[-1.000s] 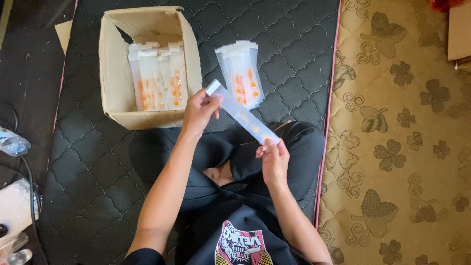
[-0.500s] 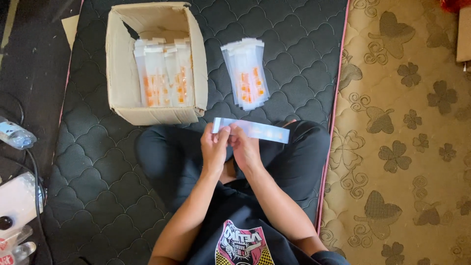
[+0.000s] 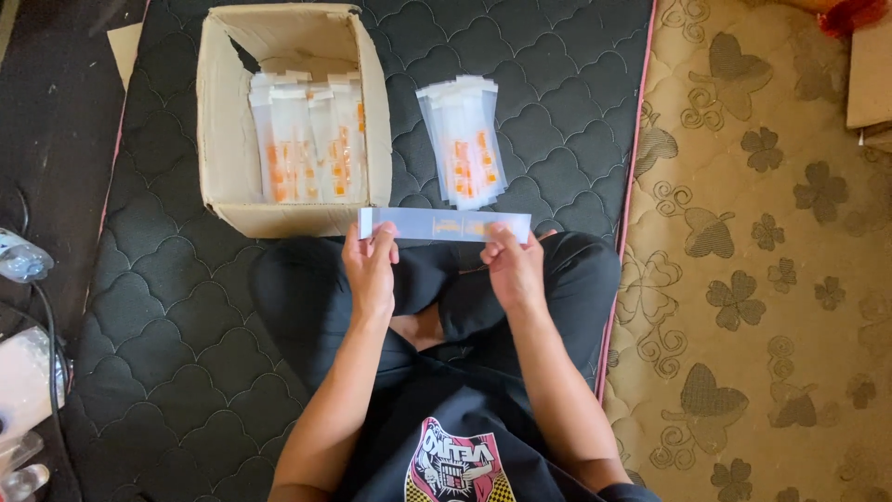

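I sit cross-legged and hold a long, narrow clear packet (image 3: 444, 225) level in front of me, above my knees. My left hand (image 3: 371, 268) pinches its left end and my right hand (image 3: 514, 267) pinches its right end. Small orange marks show near the packet's middle. Just beyond it, a loose pile of like packets (image 3: 462, 151) lies on the black quilted mat (image 3: 177, 325). An open cardboard box (image 3: 218, 149) to the left of the pile holds several more packets standing in rows.
A tan floral carpet (image 3: 771, 279) covers the floor right of the mat's pink edge. Clear plastic items and a cable (image 3: 23, 307) lie on the dark floor at the far left. Another cardboard piece (image 3: 872, 84) sits at the top right.
The packet went from tilted, held at arm's length, to level and close above my knees. My hands first came together at its left end, then my right hand slid to the right end.
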